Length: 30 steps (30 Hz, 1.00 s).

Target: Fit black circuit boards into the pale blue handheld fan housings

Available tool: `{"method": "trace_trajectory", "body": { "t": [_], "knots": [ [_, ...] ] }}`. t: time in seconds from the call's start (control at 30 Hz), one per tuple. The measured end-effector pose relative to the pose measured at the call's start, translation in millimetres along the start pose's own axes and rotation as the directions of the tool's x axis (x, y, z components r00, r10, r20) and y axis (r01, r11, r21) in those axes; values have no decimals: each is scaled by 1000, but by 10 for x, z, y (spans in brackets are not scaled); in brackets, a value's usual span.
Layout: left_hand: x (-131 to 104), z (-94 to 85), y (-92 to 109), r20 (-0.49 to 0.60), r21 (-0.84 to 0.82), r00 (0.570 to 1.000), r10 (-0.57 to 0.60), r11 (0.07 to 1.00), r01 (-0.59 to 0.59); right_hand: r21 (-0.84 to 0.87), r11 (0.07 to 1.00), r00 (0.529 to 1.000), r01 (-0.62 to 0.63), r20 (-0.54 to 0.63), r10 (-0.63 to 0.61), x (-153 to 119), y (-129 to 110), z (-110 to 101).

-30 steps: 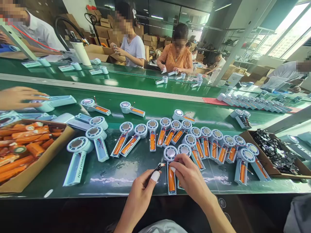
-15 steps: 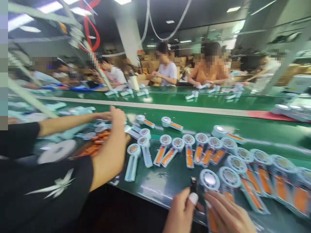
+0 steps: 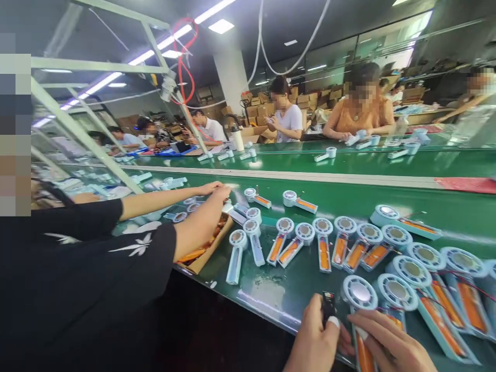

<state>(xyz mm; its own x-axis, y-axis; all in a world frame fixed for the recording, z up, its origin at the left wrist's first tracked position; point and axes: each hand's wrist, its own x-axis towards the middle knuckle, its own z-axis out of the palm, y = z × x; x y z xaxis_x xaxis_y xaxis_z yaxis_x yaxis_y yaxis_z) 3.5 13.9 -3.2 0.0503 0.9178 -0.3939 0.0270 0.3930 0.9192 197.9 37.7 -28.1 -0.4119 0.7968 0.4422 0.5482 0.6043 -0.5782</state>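
Left hand: the left hand (image 3: 314, 338), at 6 o'clock in the frame, pinches a small black circuit board (image 3: 328, 306) between thumb and fingers, held upright above the belt edge; one fingertip wears a white cot.
Right hand: the right hand (image 3: 391, 346), at 5 o'clock, has its fingers spread and laid on the handle of the nearest fan half-shell (image 3: 359, 299), apparently to pin it flat.
Board position: just beside the round head of that shell, at its 9 o'clock, apart from the handle cavity.
Shell: lies open side up, orange battery (image 3: 364, 356) showing in the handle.
Stock: a fanned row of open fan shells (image 3: 323, 243) lies at 12 to 3 o'clock, heads outward, within reach.
Belt: green conveyor belt (image 3: 349, 196).
Neighbour: a co-worker's arm (image 3: 194, 227) reaches over a cardboard box of orange batteries (image 3: 205, 253) at 9 o'clock.
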Motion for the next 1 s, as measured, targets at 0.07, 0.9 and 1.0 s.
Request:
{"method": "trace_trajectory", "body": {
  "t": [0.07,0.9,1.0],
  "knots": [
    [-11,40,87,8,-13,1000,22,1000,-22,63,988,990,-139,-29,141,44,-164,-31],
    [107,82,123,100,-96,991,89,992,-80,-152,984,995,-96,4,98,147,-449,2],
    [63,77,144,94,-120,995,41,992,-30,-139,984,993,-112,-47,106,141,-442,26]
  ]
}}
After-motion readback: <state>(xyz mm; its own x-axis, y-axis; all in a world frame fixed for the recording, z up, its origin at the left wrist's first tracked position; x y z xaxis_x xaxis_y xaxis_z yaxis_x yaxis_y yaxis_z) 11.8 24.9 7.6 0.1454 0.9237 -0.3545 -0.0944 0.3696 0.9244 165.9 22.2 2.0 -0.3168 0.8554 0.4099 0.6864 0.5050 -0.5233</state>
